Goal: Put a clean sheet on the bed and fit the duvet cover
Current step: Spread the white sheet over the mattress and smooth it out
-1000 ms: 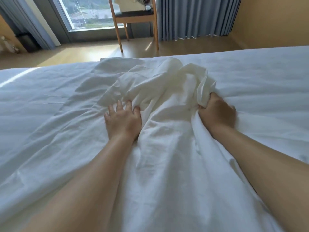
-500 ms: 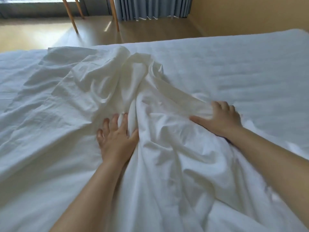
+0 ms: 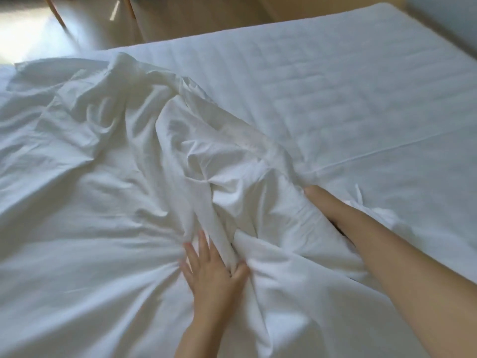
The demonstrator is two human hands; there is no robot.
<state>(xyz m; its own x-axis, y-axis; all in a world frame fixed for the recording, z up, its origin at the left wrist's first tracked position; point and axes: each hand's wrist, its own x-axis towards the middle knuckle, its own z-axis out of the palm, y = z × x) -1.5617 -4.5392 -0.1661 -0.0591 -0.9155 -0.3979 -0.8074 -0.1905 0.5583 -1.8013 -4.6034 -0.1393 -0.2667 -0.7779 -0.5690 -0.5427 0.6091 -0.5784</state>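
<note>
Since half a second ago the right hand (image 3: 316, 196) has gone from lying on top of the sheet (image 3: 160, 156), fingers showing, to being pushed in under a fold. The left hand (image 3: 214, 272) has drawn back nearer the person, and the bunch has come with it.

The white sheet lies crumpled across the left and middle of the bed (image 3: 348, 94). It is heaped into long ridges that run from the far left down to the two hands. Its left part lies flatter, with creases fanning out from the left hand.

That hand rests palm down on the fabric, its grip apart: fingers straight and spread, thumb out to the side. One rolled ridge of sheet rises between thumb and fingers and covers part of them.

Of the right hand only the heel and wrist show where they meet the fabric. The fingers are buried, so I cannot tell whether that grip is apart or clamped on the sheet. The right forearm (image 3: 387, 254) lies along the edge of the bunch, and just beside it a small twisted strip of white cloth (image 3: 358, 196) sticks up.

To the right the bed shows a smooth quilted white surface with one long crease across it. Beyond its far edge are a pale wood floor (image 3: 196, 19) and two blurred wooden chair legs (image 3: 55, 14).
</note>
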